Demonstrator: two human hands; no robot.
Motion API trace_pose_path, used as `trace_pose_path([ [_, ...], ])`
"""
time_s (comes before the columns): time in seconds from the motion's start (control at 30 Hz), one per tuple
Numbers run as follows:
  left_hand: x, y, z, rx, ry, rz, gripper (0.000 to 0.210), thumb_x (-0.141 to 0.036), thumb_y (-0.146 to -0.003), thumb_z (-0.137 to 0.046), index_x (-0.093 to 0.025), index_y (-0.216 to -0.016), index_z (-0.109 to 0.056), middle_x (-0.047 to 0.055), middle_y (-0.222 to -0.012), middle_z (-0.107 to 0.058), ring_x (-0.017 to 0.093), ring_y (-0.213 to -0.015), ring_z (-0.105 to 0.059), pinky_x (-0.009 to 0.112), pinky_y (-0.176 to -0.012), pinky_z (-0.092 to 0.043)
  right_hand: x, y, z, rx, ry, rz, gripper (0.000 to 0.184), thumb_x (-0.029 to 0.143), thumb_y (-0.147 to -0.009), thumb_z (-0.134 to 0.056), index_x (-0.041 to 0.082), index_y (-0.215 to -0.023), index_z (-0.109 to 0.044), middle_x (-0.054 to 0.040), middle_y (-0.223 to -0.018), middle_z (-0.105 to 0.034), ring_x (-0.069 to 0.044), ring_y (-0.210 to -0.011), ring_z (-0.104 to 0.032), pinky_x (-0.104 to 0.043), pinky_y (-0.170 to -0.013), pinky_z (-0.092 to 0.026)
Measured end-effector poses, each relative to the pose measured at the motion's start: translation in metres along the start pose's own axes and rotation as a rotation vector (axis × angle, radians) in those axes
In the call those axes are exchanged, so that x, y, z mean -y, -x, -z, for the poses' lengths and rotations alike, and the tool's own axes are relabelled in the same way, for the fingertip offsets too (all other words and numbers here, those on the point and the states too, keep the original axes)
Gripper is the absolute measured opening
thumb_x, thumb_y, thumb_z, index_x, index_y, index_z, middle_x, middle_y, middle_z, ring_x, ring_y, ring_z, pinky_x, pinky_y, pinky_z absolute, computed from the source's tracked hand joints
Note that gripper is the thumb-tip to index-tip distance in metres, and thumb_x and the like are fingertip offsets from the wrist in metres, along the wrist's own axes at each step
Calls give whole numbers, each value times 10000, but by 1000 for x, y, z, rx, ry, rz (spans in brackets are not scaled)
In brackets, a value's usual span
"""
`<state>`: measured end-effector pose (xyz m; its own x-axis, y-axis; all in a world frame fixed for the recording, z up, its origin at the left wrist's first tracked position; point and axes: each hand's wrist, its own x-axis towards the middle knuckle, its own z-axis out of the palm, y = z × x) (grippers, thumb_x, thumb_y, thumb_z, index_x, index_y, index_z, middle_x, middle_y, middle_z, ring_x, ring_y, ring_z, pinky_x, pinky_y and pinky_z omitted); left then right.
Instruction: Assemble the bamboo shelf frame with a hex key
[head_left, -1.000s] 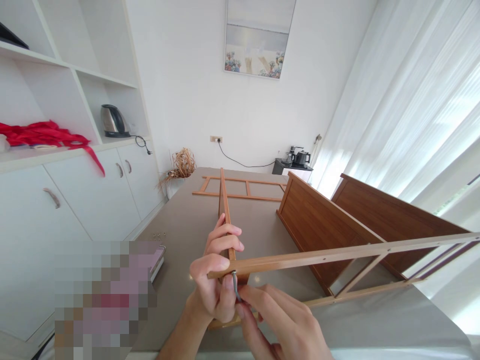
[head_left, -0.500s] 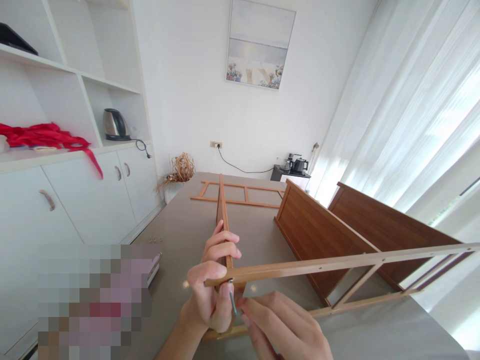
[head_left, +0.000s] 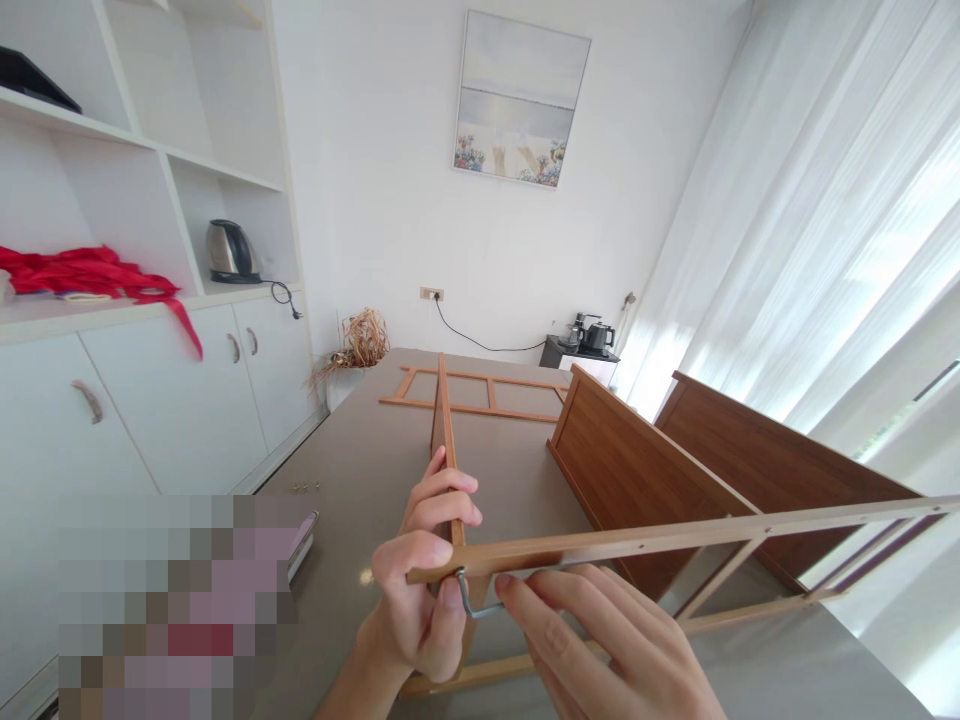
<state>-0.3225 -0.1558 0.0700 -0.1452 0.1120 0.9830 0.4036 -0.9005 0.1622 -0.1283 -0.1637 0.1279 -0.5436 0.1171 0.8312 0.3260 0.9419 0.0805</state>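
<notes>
My left hand [head_left: 427, 560] grips the corner where a brown wooden shelf board [head_left: 441, 410], standing on edge, meets a long wooden side frame [head_left: 600, 545]. Its fingers wrap over the board while the thumb side presses on the frame's end. An L-shaped hex key [head_left: 474, 608] has one end at the fastener hole near that corner. The other end is pinched in the fingers of my right hand [head_left: 600, 630]. Whether a bolt head sits under the key is hidden.
Two more brown boards [head_left: 645, 450] stand attached to the side frame on the right. A second ladder-like frame [head_left: 491, 395] lies flat at the table's far end. Small bolts [head_left: 306, 487] lie near the table's left edge. White cabinets [head_left: 180, 390] line the left wall.
My right hand has moved right and swung the hex key's free arm from pointing down towards me to pointing right. My left hand keeps its grip.
</notes>
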Motion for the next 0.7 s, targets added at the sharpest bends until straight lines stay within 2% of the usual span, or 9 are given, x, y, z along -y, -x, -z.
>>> trace_pose_path([
  [0.1,-1,1,0,1,-10,14,171,-231,-992,-529,-275,-1122,-426,48,-1025,-663,292,-1200,-634,740,-1147,-400,0,-8,3,-40,84,44,268,88,-1055,-463,163,-1087,-719,-40,-784,-710,-142,-641,-682,-270,-603,-553],
  [0.2,1,4,2,12,-15,21,205,-232,-996,-521,-279,-1167,-417,51,-1045,-655,297,-1232,-623,757,-1171,-351,3,-18,13,-35,155,78,384,107,-1084,-349,164,-1008,-721,-55,-744,-693,-152,-626,-678,-277,-562,-536],
  [0.27,2,6,2,2,-25,25,254,-244,-990,-531,-302,-1205,-410,34,-1038,-649,279,-1211,-636,749,-1188,-333,4,-23,21,18,174,105,398,94,-1078,-333,156,-1003,-719,-61,-739,-692,-157,-630,-678,-280,-569,-539],
  [0.37,2,8,3,4,-42,29,290,-233,-982,-524,-323,-1226,-397,19,-1018,-660,257,-1151,-660,739,-1201,-322,6,-22,25,191,85,56,264,49,-1028,-462,143,-1047,-707,-56,-781,-701,-158,-661,-674,-279,-616,-553],
  [0.43,2,8,3,28,-37,26,317,-194,-973,-509,-316,-1239,-388,30,-1029,-671,254,-1126,-667,742,-1204,-315,7,-16,19,227,-62,-33,220,30,-999,-516,161,-1024,-691,-39,-791,-697,-147,-669,-664,-262,-624,-546],
  [0.5,2,7,3,40,-25,18,337,-174,-965,-506,-308,-1251,-385,41,-1040,-676,257,-1104,-672,748,-1202,-311,8,-9,8,196,-177,-83,192,43,-999,-530,171,-1019,-672,-17,-763,-688,-130,-637,-642,-240,-605,-522],
  [0.6,1,6,3,34,-10,15,335,-193,-973,-513,-310,-1259,-385,46,-1042,-680,267,-1076,-681,762,-1195,-305,10,-3,-8,186,-269,-101,154,94,-1025,-528,177,-1002,-655,10,-710,-674,-110,-559,-595,-224,-558,-476],
  [0.7,1,5,4,40,17,10,342,-187,-974,-507,-308,-1269,-384,47,-1048,-676,270,-1089,-685,769,-1202,-284,11,-4,-16,224,-360,-123,173,135,-1042,-519,190,-939,-646,9,-718,-686,-105,-558,-613,-205,-569,-475],
])
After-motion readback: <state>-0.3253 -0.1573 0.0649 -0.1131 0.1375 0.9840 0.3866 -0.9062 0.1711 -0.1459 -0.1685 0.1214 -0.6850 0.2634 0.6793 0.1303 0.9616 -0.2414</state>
